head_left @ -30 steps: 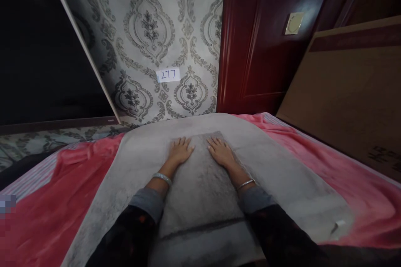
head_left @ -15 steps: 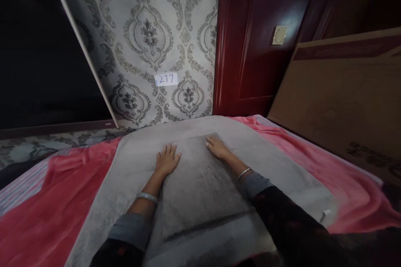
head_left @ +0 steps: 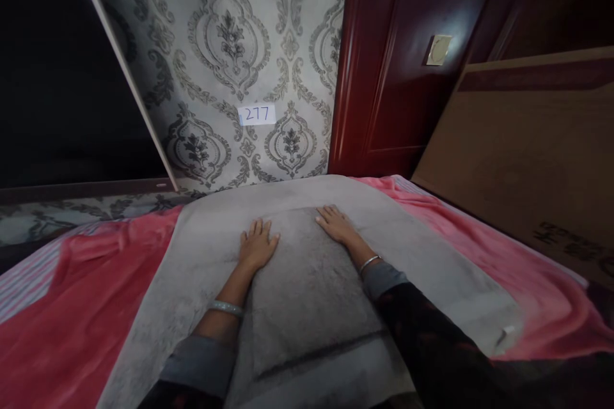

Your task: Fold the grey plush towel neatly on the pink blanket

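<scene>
A folded grey plush cloth lies on a larger light grey plush mat. My left hand rests flat with fingers spread at the folded cloth's far left corner. At its far right corner, my right hand presses down, palm lowered and fingers stretched out. Neither hand grips anything. A dark line runs along the near edge of the folded cloth. My forearms hide parts of its sides.
Pink blankets spread out on both sides of the mat. Behind stands a patterned wall with a paper label reading 277. A large dark screen is at left; a cardboard box leans at right beside a dark red door.
The camera view has shifted slightly. Both hands stay flat on the cloth at nearly the same spots, and the right hand's fingers look a little more spread.
</scene>
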{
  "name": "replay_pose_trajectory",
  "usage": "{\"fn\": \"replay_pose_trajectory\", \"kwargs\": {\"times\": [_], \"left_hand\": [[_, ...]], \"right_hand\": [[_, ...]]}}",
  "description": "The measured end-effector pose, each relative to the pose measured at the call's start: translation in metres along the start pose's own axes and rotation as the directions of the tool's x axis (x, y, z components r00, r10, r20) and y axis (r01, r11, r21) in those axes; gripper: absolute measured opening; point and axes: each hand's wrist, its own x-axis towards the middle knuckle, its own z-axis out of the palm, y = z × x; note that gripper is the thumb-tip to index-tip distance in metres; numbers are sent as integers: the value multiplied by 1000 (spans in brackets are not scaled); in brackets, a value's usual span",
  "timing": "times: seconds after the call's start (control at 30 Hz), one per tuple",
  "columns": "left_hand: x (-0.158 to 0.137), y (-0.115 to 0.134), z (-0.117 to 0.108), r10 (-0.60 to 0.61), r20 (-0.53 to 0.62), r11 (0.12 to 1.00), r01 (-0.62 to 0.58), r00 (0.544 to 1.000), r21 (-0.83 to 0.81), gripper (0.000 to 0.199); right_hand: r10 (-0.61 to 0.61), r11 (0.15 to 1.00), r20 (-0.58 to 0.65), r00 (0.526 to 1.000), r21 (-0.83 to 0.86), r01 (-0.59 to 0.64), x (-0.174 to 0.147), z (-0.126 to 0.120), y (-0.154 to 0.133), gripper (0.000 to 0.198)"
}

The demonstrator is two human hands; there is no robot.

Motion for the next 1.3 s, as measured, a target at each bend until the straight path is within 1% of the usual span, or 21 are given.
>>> {"fn": "replay_pose_trajectory", "kwargs": {"times": [0.2,0.37,0.47,0.6,0.77,0.83,0.93,1.0,1.07,1.2,1.3], "left_hand": [[-1,-1,0,8,-11,1000,-8,1000,-16,64],[-1,-2,1,20,-26,999,-21,999,-36,64],[1,-3,2,30,-47,999,-32,998,-38,63],[2,-4,2,27,-39,999,-29,999,-46,63],[3,-6,1,30,-38,998,-32,999,-59,64],[3,-5,1,32,-38,998,-34,999,-59,64],[2,-4,-1,26,-36,999,-27,999,-42,63],[1,-3,-2,19,-34,1000,-20,999,-22,63],[0,-2,-4,15,-27,1000,-15,1000,-2,62],[-2,2,-11,11,-9,999,-11,1000,38,63],[-13,10,-17,4,15,998,-5,1000,70,67]], "right_hand": [[-5,1000,31,999,-5,5,-5,-6,2,62],[17,1000,36,999,-13,-17,-17,-8,11,61],[58,998,28,998,-25,-57,-27,-8,18,61],[108,994,30,994,-39,-107,-45,-11,28,60],[172,984,44,984,-48,-170,-73,-16,27,64],[142,989,42,989,-42,-141,-88,-15,24,65],[15,1000,24,1000,-27,-14,-111,-7,20,66],[-30,999,2,1000,-27,30,-122,-2,19,66],[-24,999,-22,999,-30,23,-127,1,19,66],[-23,1000,-44,999,-18,22,-127,1,19,65],[-19,1000,-51,999,-10,19,-127,0,19,65]]}}
